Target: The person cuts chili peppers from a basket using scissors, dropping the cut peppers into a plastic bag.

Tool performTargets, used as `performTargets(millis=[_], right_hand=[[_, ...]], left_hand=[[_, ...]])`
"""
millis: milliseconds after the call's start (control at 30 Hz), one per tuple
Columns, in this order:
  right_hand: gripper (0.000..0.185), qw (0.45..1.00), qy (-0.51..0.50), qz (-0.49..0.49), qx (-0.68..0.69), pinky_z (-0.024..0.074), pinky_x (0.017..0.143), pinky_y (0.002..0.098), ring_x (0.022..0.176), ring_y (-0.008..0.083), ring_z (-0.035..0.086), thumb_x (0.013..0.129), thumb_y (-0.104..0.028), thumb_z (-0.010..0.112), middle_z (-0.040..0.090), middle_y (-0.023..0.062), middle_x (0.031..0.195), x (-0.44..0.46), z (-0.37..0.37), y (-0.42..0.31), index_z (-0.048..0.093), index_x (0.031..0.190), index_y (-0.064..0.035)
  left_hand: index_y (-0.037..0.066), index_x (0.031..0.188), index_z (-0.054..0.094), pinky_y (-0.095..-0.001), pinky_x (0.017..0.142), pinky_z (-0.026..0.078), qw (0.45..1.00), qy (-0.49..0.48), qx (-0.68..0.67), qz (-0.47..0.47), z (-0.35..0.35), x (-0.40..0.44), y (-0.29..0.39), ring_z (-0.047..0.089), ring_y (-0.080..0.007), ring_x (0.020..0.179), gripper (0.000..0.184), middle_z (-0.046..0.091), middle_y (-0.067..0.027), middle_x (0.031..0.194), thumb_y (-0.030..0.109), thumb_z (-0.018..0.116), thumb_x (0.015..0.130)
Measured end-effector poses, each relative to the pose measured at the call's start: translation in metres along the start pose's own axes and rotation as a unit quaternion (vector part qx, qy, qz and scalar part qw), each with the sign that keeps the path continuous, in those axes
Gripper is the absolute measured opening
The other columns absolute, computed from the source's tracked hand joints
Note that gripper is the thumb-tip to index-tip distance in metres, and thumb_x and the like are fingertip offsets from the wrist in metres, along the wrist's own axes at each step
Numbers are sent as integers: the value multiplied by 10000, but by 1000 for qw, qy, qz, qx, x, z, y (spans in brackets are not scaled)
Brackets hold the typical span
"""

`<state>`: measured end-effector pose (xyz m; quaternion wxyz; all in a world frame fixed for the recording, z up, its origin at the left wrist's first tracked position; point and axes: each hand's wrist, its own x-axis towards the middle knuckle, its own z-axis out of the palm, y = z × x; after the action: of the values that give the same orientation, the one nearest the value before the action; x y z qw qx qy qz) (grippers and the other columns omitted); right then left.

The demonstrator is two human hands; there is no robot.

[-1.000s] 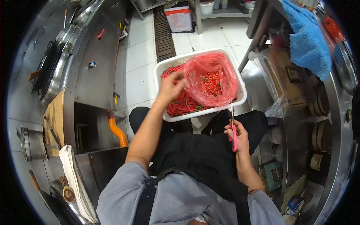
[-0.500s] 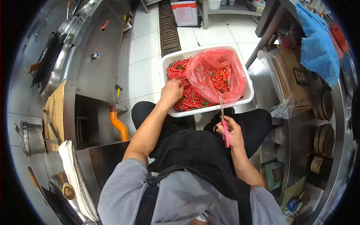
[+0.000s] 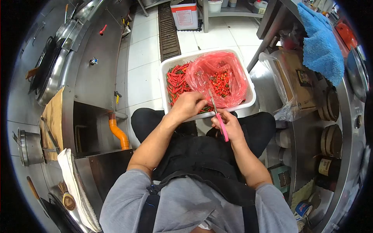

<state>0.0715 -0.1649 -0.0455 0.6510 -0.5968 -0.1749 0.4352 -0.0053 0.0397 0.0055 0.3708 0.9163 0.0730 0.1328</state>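
Note:
My right hand (image 3: 230, 125) grips scissors (image 3: 222, 129) by their pink handles, the blades pointing up toward a red plastic bag (image 3: 198, 72). Close to the blades, on their left, is my left hand (image 3: 188, 105), its fingers drawn together in a pinch. Whatever lies between those fingertips is too small to make out. Red and green chillies (image 3: 176, 83) fill the left part of a white basket (image 3: 248, 101). The open bag sits in the basket's right part, with small cut chilli pieces (image 3: 221, 83) inside.
The basket stands in front of my knees above white floor tiles (image 3: 143, 54). To the left is a steel stove unit (image 3: 95, 50) with an orange pipe (image 3: 118, 132). Steel shelving with a blue towel (image 3: 322, 42) and a wrapped cardboard box (image 3: 293, 73) is on the right.
My left hand has come out of the chillies and moved right, to the scissors. The scissors have tilted, their tips now leaning left. The view has shifted slightly.

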Motion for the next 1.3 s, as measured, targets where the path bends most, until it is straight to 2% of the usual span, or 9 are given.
performTargets(millis=[133,167,200,267,367,667,967,1200,1300], right_hand=[[489,999,32,-2,-22,489,603,233,702,103,609,836,-184,746,629,55,834,11,-3,-11,533,1210,48],[484,999,41,1,-31,442,500,224,586,95,581,837,-220,744,615,50,771,12,-5,-13,543,1192,41],[484,999,43,-1,-31,442,500,224,586,95,581,837,-220,744,615,50,771,12,-6,-14,543,1192,41],[384,997,49,24,-48,401,377,217,484,103,558,890,-214,676,610,46,752,12,-9,-13,549,1166,21],[366,997,68,26,-34,390,358,224,440,105,539,895,-214,669,595,39,720,11,-13,-7,552,1155,15],[507,997,65,-25,-42,469,515,238,594,110,598,830,-239,750,623,62,841,12,-17,15,534,1192,41],[426,996,74,28,-34,440,456,234,520,91,558,841,-226,734,606,47,744,2,-13,-14,560,1136,28],[418,997,66,9,-34,446,474,232,549,97,580,840,-225,736,622,45,768,1,-22,4,574,1138,20],[439,998,59,9,-30,456,508,228,586,105,596,839,-228,740,630,42,806,2,-22,9,567,1159,16]], left_hand=[[8,921,688,-406,683,519,999,-14,30,20,11,10,9,659,-346,777,173,667,-185,821,155,666,832],[4,906,686,-433,706,510,1000,-8,21,1,12,14,9,650,-367,791,177,662,-199,817,163,656,833],[1,891,684,-460,729,502,1000,-1,13,-19,15,17,8,641,-388,804,183,656,-213,814,170,646,833],[2,903,687,-442,717,510,999,8,31,-14,24,21,-2,651,-380,793,183,662,-208,821,169,652,834],[1,914,690,-430,710,517,998,31,46,-22,33,24,-8,660,-374,790,185,667,-208,831,165,659,834],[-21,913,680,-443,741,511,998,46,17,-32,38,23,9,654,-387,821,176,665,-222,843,131,654,827],[-29,909,675,-436,721,512,999,45,20,-10,44,26,8,652,-386,805,187,662,-220,836,132,668,814],[-27,850,672,-434,671,507,998,28,11,-47,39,26,14,653,-376,756,187,653,-207,785,157,677,815],[-25,853,670,-433,673,508,999,31,15,-17,44,26,14,652,-376,753,188,653,-206,781,159,675,816]])
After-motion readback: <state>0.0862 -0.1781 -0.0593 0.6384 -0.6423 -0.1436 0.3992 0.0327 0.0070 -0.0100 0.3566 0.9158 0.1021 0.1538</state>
